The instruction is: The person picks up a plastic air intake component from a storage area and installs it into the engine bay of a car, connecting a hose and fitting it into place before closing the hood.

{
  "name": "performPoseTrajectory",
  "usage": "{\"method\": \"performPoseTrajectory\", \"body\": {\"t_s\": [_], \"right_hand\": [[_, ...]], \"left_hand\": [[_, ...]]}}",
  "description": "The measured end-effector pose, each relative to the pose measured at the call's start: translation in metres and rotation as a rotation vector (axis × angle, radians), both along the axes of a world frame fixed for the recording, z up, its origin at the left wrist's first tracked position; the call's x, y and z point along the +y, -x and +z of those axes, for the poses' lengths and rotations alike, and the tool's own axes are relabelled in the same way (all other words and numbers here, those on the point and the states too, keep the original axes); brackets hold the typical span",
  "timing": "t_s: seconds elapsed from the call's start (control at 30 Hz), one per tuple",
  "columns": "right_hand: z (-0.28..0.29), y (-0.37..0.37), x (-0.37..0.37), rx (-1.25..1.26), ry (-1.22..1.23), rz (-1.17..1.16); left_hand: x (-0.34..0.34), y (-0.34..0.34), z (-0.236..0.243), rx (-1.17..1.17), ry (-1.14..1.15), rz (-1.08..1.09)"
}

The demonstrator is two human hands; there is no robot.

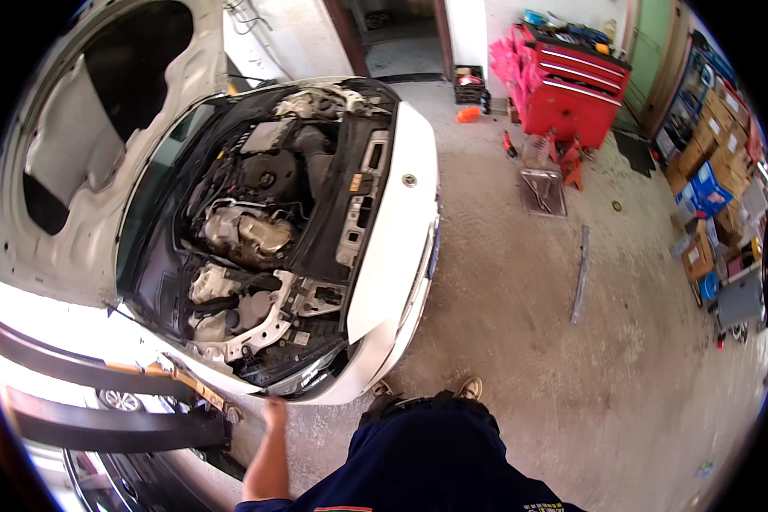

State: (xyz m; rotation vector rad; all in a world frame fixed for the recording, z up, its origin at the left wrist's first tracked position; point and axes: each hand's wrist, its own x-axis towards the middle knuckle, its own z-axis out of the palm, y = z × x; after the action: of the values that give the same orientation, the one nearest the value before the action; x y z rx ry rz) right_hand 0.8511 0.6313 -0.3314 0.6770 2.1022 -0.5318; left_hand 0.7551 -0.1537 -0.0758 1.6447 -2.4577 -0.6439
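Note:
In front of me on the left stands a white car (392, 230) with its bonnet (85, 128) raised and its engine bay (269, 175) uncovered. My left hand (275, 412) is at the near front corner, right by the headlight (303, 380) and the bumper edge. Its fingers are too small and partly hidden, so their grip does not show, nor whether they touch the car. The engine cover (270, 171) is dark, and a metallic heat shield (264, 235) sits beside it. My right hand is out of the picture.
Left of my arm are dark lift arms (102, 420) and another dark car (136, 478). A red tool chest (572, 85) stands at the far right, near red jack stands (569, 162) and a metal tray (543, 191). A long strip (581, 273) lies on the floor; boxes (717, 136) line the right wall.

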Motion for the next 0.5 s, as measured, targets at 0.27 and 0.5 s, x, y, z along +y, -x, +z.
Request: {"method": "performPoseTrajectory", "body": {"t_s": [0.27, 0.5], "right_hand": [[0.154, 0.172, -0.034, 0.092, 0.207, -0.722], [0.188, 0.273, -0.188, 0.491, 0.546, -0.771]], "left_hand": [[-0.272, 0.024, 0.345, 0.388, 0.946, 0.010], [-0.360, 0.015, 0.704, -0.030, 1.575, 0.206]]}}
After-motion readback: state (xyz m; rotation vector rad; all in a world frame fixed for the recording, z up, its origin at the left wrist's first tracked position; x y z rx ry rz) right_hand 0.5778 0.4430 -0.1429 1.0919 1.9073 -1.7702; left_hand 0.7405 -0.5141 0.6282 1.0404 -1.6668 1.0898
